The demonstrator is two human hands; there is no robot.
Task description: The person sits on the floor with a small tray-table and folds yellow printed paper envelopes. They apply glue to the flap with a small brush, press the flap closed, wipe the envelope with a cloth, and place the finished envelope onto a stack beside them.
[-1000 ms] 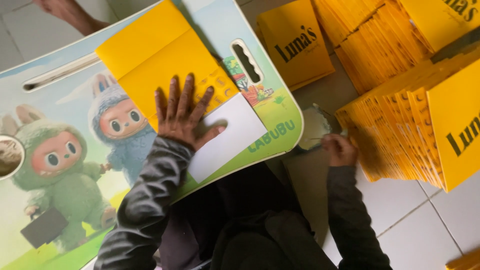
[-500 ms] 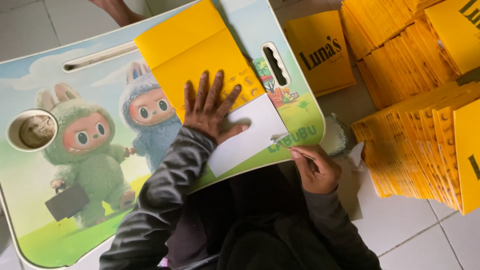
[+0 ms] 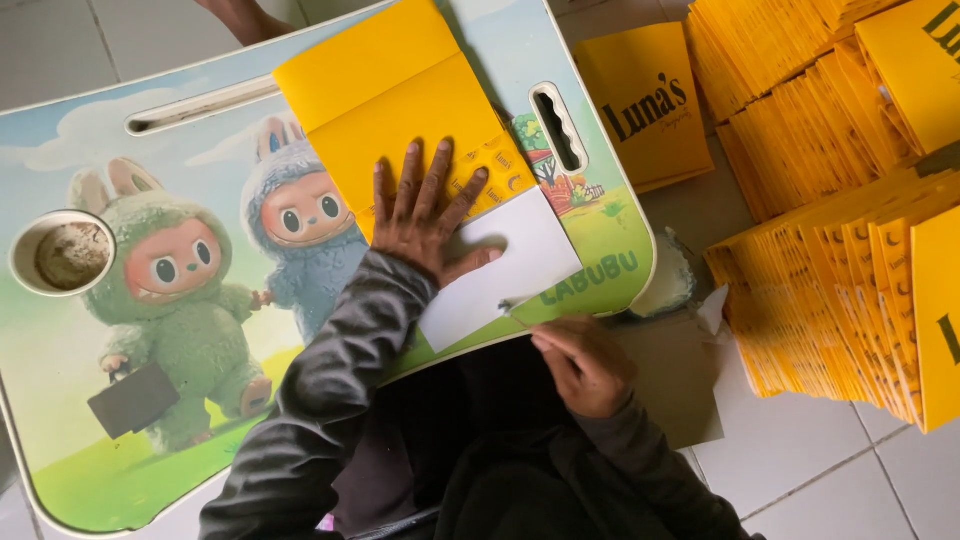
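A yellow paper sheet (image 3: 385, 110) with a fold line lies on a picture-printed lap table (image 3: 200, 440). A white flap (image 3: 525, 260) sticks out from its near end. My left hand (image 3: 425, 215) lies flat with fingers spread across the yellow sheet and the white flap, pressing them down. My right hand (image 3: 585, 365) is at the table's near edge. Its fingers are curled together, and the fingertips reach the flap's lower corner. Whether they pinch the flap is not visible.
Rows of stacked yellow paper bags (image 3: 850, 250) fill the floor on the right, and one yellow bag (image 3: 645, 100) lies alone. A whitish bowl (image 3: 668, 280) peeks from under the table's edge beside brown cardboard (image 3: 675, 385). A round cup (image 3: 62, 252) sits in the table's left side. Another person's foot (image 3: 245, 15) is at the top.
My right hand has come from the bowl beside the stacks to the white flap's lower corner. My left hand has stayed flat on the sheet. The view has shifted.
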